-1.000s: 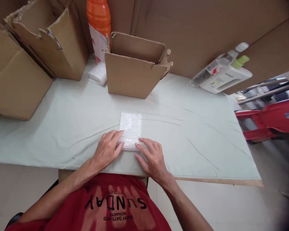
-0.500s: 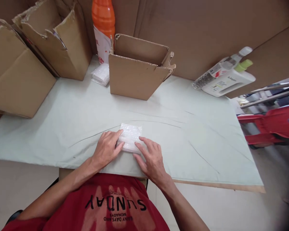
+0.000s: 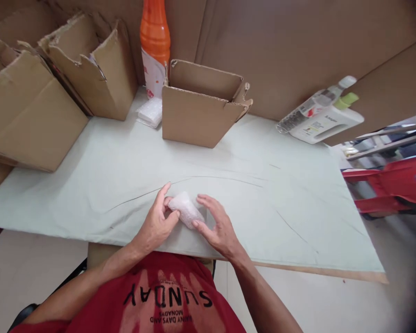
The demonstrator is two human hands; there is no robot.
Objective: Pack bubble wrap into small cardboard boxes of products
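Note:
A small bubble-wrap bundle (image 3: pixel 185 209), rolled into a short tilted tube, sits near the front edge of the pale green table cover (image 3: pixel 125 157). My left hand (image 3: pixel 158 220) pinches its left end with thumb and fingers. At the bundle's right end my right hand (image 3: pixel 216 223) holds it with curled fingertips. Both hands are closed on the bundle, just above the cloth.
An open cardboard box (image 3: pixel 203 108) stands behind the hands, with an orange-topped bottle (image 3: pixel 155 44) and a folded bubble-wrap piece (image 3: pixel 150 111) to its left. More cardboard boxes (image 3: pixel 38 92) crowd the left. White bottles (image 3: pixel 321 115) lie at the right; red plastic furniture (image 3: pixel 395 185) is beyond the table.
The flat bubble-wrap sheet has been rolled up toward me into a small tube. Both hands went from pressing flat on it to gripping its ends.

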